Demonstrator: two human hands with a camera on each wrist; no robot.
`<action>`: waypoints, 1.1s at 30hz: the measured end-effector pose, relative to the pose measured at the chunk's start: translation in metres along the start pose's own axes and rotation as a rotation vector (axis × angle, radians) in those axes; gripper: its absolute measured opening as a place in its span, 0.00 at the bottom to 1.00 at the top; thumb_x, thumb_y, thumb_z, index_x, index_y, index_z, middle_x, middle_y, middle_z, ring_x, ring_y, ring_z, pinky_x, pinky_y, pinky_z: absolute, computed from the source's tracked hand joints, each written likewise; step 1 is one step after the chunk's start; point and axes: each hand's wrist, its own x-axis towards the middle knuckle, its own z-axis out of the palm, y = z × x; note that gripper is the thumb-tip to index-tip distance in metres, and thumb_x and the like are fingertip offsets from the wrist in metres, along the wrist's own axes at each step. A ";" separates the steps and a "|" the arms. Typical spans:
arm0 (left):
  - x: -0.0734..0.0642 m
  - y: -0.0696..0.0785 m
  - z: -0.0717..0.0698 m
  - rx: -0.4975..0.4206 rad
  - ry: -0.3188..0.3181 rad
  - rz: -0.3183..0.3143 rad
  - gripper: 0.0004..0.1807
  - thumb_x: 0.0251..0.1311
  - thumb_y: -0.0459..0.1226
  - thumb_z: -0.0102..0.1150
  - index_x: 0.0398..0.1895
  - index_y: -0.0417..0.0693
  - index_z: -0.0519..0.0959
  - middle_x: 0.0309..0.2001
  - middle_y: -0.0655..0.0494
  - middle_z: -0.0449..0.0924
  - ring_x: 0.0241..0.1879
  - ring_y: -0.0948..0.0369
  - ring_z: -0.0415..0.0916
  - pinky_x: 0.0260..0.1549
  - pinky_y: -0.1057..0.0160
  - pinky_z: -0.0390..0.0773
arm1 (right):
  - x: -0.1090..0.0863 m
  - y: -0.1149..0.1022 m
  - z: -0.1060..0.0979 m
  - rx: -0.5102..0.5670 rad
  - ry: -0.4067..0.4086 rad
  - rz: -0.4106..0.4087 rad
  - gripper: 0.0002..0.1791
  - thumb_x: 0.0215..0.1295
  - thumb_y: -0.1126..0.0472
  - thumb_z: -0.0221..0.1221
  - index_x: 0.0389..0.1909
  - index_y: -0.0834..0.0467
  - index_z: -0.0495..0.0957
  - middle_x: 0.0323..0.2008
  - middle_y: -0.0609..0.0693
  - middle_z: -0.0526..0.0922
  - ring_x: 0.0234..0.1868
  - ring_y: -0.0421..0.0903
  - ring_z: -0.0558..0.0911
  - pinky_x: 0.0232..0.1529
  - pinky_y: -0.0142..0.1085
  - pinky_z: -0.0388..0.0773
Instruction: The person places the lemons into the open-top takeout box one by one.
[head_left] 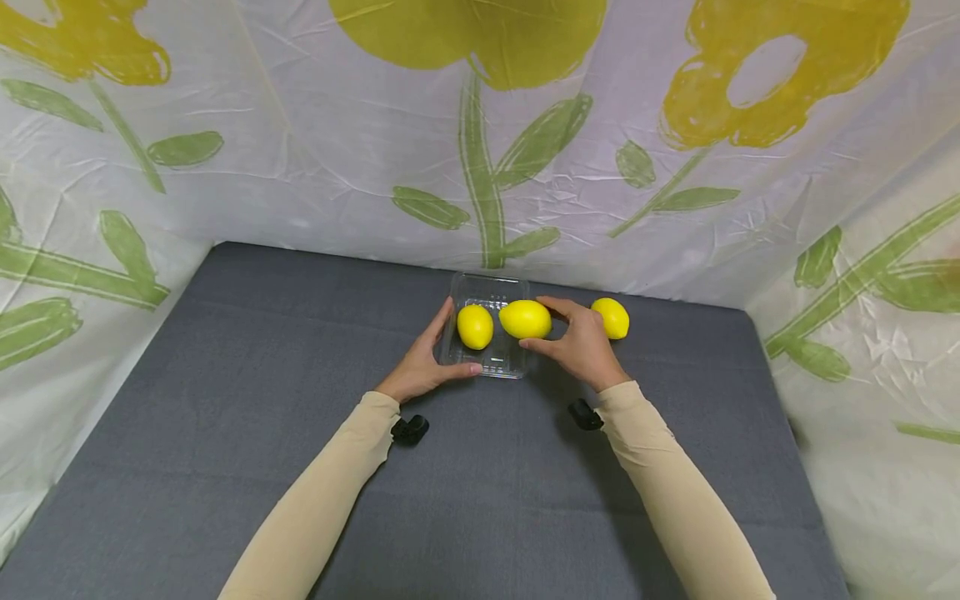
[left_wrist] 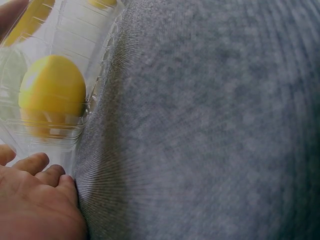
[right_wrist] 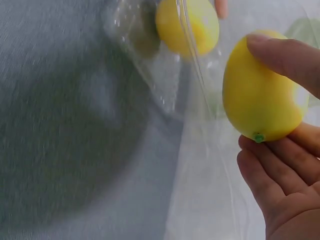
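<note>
My right hand [head_left: 581,342] holds a yellow lemon [head_left: 526,319] between thumb and fingers, over the right side of a clear plastic container [head_left: 510,367]. In the right wrist view the thumb lies on one side of this lemon [right_wrist: 262,95], with fingers under the other; a small green stem tip shows. Another lemon [head_left: 476,327] sits inside the container toward its left. Against the container's left wall rests my left hand [head_left: 420,367], fingers extended and thumb at the near rim. In the left wrist view its fingertips [left_wrist: 37,162] are right at the clear wall.
A third lemon [head_left: 612,318] lies on the grey cloth-covered table [head_left: 300,400], just right of my right hand. Close behind the container, the table's far edge meets a pale curtain [head_left: 337,200] printed with yellow flowers. More curtain hangs at both sides.
</note>
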 end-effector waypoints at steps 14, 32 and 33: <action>0.000 0.000 0.000 -0.008 -0.011 0.005 0.66 0.55 0.48 0.77 0.82 0.71 0.33 0.82 0.64 0.36 0.80 0.57 0.35 0.75 0.42 0.44 | 0.012 -0.011 0.028 -0.082 -0.141 -0.070 0.37 0.52 0.57 0.79 0.63 0.66 0.78 0.59 0.60 0.81 0.61 0.57 0.79 0.61 0.50 0.76; -0.001 -0.001 0.000 -0.022 -0.005 0.009 0.66 0.55 0.47 0.78 0.83 0.70 0.35 0.82 0.64 0.38 0.80 0.59 0.36 0.76 0.43 0.43 | 0.019 -0.013 0.055 -0.231 -0.178 -0.142 0.33 0.51 0.57 0.79 0.58 0.64 0.80 0.54 0.58 0.84 0.53 0.55 0.82 0.57 0.49 0.79; -0.001 -0.001 0.000 -0.022 -0.005 0.009 0.66 0.54 0.47 0.78 0.83 0.70 0.35 0.82 0.64 0.38 0.80 0.59 0.36 0.76 0.43 0.43 | 0.019 -0.013 0.056 -0.234 -0.180 -0.146 0.33 0.51 0.57 0.79 0.58 0.63 0.81 0.53 0.58 0.84 0.52 0.55 0.83 0.56 0.49 0.79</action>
